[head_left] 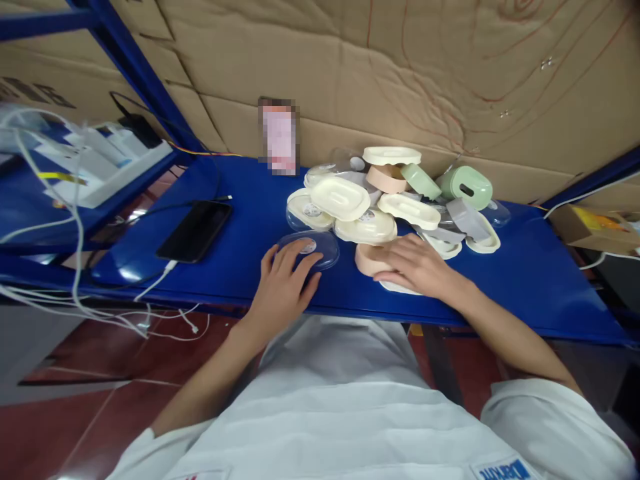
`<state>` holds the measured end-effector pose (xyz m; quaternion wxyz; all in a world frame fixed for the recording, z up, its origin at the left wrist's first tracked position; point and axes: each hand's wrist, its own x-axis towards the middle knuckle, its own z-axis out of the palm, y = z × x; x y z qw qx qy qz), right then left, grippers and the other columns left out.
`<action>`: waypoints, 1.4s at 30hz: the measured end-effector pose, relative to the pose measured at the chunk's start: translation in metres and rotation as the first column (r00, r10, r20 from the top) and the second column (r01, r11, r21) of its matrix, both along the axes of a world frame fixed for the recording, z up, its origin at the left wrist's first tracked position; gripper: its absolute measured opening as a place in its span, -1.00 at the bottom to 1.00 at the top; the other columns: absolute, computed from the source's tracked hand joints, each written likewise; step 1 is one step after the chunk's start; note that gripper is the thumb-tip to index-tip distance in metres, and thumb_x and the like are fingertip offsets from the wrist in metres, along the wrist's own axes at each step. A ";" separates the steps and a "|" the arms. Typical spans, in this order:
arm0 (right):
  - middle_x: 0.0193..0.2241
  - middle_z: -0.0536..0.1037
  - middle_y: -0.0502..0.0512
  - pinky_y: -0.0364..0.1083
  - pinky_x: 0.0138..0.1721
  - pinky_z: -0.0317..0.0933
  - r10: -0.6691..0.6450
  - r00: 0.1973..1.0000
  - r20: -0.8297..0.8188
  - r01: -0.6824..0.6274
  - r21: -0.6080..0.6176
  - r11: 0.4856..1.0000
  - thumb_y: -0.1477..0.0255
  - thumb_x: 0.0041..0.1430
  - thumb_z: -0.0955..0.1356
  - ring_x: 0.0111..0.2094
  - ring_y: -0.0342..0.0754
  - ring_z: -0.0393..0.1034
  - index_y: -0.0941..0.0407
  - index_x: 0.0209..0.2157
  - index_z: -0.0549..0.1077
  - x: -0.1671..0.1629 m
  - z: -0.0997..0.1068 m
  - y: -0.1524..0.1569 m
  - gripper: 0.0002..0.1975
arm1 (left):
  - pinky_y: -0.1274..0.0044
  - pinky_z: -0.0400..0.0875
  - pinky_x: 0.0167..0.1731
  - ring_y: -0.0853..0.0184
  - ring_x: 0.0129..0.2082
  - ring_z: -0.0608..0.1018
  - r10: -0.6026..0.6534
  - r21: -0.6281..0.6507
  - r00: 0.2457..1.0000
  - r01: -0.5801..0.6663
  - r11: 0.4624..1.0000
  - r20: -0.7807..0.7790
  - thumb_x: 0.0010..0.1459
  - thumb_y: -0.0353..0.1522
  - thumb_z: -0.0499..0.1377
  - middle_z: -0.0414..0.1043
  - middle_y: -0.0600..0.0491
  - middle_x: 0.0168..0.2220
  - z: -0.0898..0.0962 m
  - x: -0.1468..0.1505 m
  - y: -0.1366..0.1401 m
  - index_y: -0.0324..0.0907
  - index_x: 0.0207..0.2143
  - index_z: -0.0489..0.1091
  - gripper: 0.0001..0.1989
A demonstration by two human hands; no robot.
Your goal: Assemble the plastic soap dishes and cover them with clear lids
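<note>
The left hand (pixel 283 283) is lying flat, fingers spread, on a clear oval lid (pixel 311 249) near the front of the blue shelf (pixel 525 280); it is pressing the lid, not clenching it. The right hand (pixel 419 266) is cupping a pink oval dish (pixel 371 259), with a cream piece (pixel 397 287) showing beneath the palm.

Risk, as judged: the pile of soap boxes (pixel 395 197) just behind both hands is sitting loosely stacked, so a nudge from either wrist could be sending pieces sliding off the shelf. The clear lid is resting close to the front edge and could slip.

Contents: the open dishes are showing nothing inside; the green closed case (pixel 465 185) is hiding its interior. A black phone (pixel 195 231) is charging at left.
</note>
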<state>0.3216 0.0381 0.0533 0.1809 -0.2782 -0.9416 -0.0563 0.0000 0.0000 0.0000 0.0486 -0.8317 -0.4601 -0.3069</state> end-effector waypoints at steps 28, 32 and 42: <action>0.47 0.29 0.38 0.41 0.33 0.30 -0.499 0.854 -0.146 0.436 -0.324 0.840 0.11 0.47 0.39 0.45 0.38 0.25 -0.05 0.60 -0.08 0.042 -0.049 -0.095 -0.12 | 0.21 0.57 0.17 0.13 0.14 0.58 -0.340 0.072 0.896 0.333 0.940 0.287 0.37 -0.41 0.34 0.60 -0.07 0.03 -0.004 0.019 -0.014 -0.09 0.10 0.43 -0.70; 0.57 0.03 0.39 0.38 0.37 0.28 -0.370 0.919 -0.132 0.330 -0.253 0.910 0.13 0.46 0.40 0.54 0.37 0.05 -0.07 0.61 -0.15 0.010 -0.044 -0.083 -0.09 | 0.21 0.60 0.13 0.13 0.13 0.59 -0.390 0.067 0.888 0.386 0.920 0.244 0.40 -0.38 0.31 0.58 -0.09 0.03 0.000 0.025 -0.014 -0.09 0.11 0.42 -0.73; 0.41 0.41 0.24 0.41 0.36 0.27 -0.267 0.953 -0.141 0.243 -0.168 0.955 0.20 0.38 0.49 0.47 0.36 0.21 -0.10 0.40 0.37 0.027 -0.045 -0.089 -0.38 | 0.24 0.60 0.16 0.14 0.13 0.59 -0.499 0.054 0.861 0.496 0.866 0.096 0.45 -0.37 0.24 0.55 -0.14 0.04 0.005 0.038 -0.007 -0.15 -0.02 0.42 -0.89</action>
